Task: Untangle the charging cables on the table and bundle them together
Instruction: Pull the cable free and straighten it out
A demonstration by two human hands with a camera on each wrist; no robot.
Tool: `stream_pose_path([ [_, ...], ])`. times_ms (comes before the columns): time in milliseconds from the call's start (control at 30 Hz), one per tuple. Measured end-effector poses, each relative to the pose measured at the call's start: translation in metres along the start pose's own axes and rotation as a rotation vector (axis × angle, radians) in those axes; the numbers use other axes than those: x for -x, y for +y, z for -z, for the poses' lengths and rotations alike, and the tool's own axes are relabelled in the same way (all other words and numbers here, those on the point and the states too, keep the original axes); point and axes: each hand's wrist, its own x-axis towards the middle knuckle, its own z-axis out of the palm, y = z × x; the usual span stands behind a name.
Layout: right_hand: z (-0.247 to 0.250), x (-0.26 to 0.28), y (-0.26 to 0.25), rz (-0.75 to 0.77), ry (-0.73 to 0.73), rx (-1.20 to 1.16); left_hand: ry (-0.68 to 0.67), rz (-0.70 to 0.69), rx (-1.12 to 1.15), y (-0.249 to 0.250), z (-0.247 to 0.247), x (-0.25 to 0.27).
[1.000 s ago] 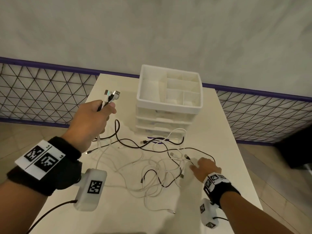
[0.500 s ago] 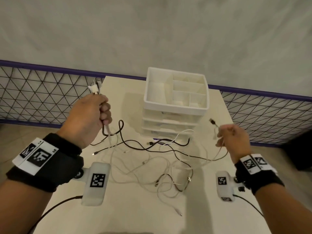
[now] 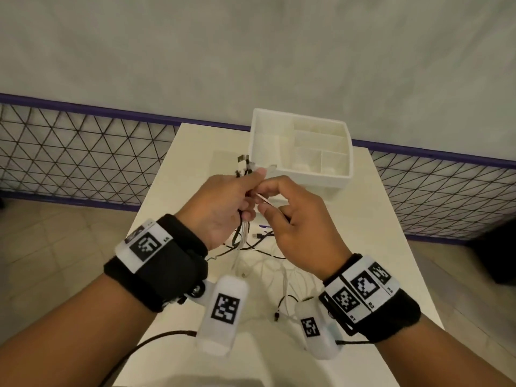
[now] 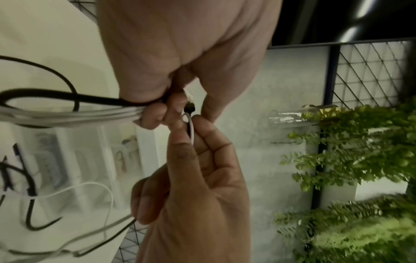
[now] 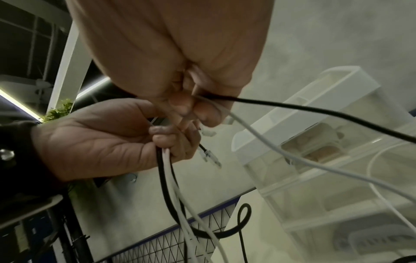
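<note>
Above the white table [image 3: 377,247], my left hand [image 3: 248,191] grips a bunch of black and white charging cables [image 4: 67,110], their plug ends [image 3: 244,163] sticking up past the thumb. My right hand [image 3: 265,202] touches it from the right and pinches a white cable [image 4: 191,129] and a black cable [image 5: 315,113] at the left fingers. The held strands [image 5: 168,178] hang down to a loose tangle of cables [image 3: 268,269] on the table, partly hidden by my wrists.
A white drawer organizer [image 3: 301,152] with an open divided top stands at the back of the table, just beyond my hands. A wire mesh fence with a purple rail [image 3: 83,163] runs behind the table. Green plants [image 4: 360,160] are off to one side.
My right hand picked a cable end off the table, lifted it and carried it left to meet my left hand. The left hand moved toward the centre with its bunch.
</note>
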Motion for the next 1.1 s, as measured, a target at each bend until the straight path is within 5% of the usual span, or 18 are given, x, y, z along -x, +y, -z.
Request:
stream_pose_path([
  [133, 0.005, 0.002, 0.022, -0.185, -0.064, -0.125, 0.134, -0.113, 0.18, 0.02, 0.016, -0.005],
  [367, 0.03, 0.051, 0.134, -0.542, -0.054, 0.184, 0.296, -0.242, 0.455, 0.061, 0.071, -0.01],
  [633, 0.052, 0.055, 0.174, -0.808, -0.152, 0.515, 0.375, -0.309, 0.398, 0.06, 0.078, -0.016],
  [833, 0.07, 0.002, 0.083, -0.532, 0.211, 0.161, 0.222, -0.305, 0.166, 0.043, 0.066, -0.016],
  [1000, 0.043, -0.024, -0.001, -0.196, -0.166, 0.342, -0.012, -0.364, -0.302, 0.015, 0.016, -0.003],
  [1100, 0.033, -0.027, -0.019, -0.064, -0.165, 0.156, -0.165, -0.395, -0.446, 0.004, -0.004, 0.002],
])
